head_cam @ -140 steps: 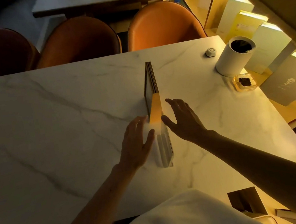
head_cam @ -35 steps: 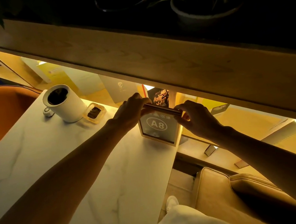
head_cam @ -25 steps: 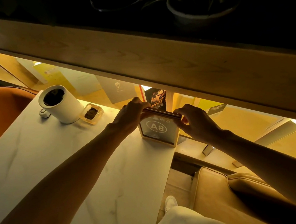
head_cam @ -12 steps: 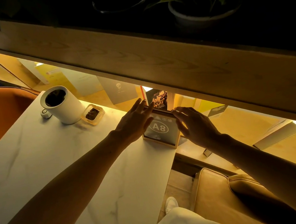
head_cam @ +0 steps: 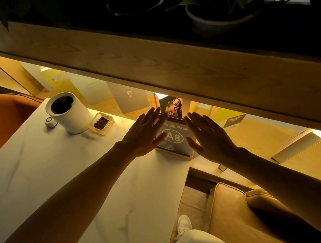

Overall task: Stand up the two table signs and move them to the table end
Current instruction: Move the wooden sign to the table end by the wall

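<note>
While both hands point(head_cam: 177, 135) flank it, sign point(head_cam: 175, 137) stands — edges hidden.

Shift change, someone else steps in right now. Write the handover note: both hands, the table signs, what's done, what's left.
Left hand: open, fingers spread, beside the left edge of the sign, gripping nothing.
Right hand: open, flat, beside the sign's right edge, gripping nothing.
A8 table sign: upright in its wooden base at the end corner of the marble table, close to the edge, facing the wearer.
Done: the signs stand at the table end. A second sign behind the A8 one cannot be told apart in this view.
Left: confirm both signs are there and steady, then withdraw the hands.
</note>
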